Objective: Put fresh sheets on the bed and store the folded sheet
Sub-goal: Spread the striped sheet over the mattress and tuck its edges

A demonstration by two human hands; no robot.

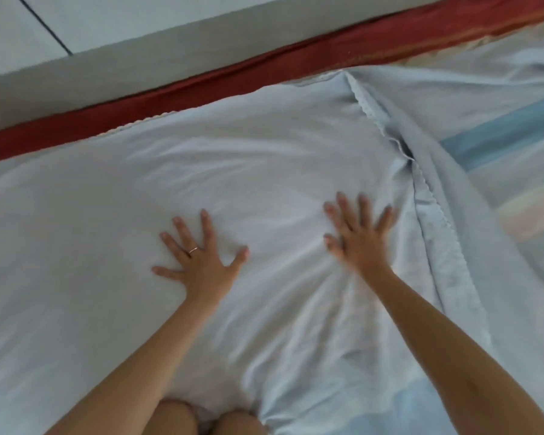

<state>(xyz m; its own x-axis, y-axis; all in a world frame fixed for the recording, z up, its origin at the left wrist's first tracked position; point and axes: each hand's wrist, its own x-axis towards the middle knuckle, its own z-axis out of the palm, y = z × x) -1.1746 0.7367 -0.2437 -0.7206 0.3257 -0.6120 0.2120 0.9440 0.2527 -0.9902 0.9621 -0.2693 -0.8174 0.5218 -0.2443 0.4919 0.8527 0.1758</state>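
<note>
Palms down, we press our left hand and right hand, fingers spread and gripping nothing, flat on the pale blue sheet

Pale blue sheet, dark red border
The sheet is left plain; the cover beside it is striped in blue, cream and pink

A: Entry one: lettering, labels, brands or numbers on the pale blue sheet?
B: None legible.
A: Entry two: beyond the sheet, the red border; right of the sheet, the striped cover?
B: None legible on either.
</note>
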